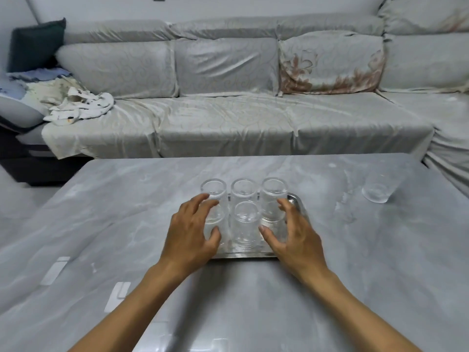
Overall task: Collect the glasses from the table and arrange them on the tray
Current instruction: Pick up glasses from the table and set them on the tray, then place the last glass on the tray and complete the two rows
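Observation:
A shiny metal tray (295,199) sits mid-table with several clear glasses on it. Three stand in the back row: left (213,189), middle (244,190) and right (274,196). A front middle glass (246,224) stands before them. My left hand (189,232) curls around the front left glass (212,226), thumb on its near side and fingers over its far side. My right hand (295,236) hovers over the tray's front right corner, fingers apart, fingertips beside the back right glass, holding nothing. One more glass (377,190) stands on the table (127,212) far right.
A grey sofa (228,118) with cushions runs along the far side of the grey marble-look table. Crumpled cloth (81,106) lies at its left end. The table's far edge is close behind the tray.

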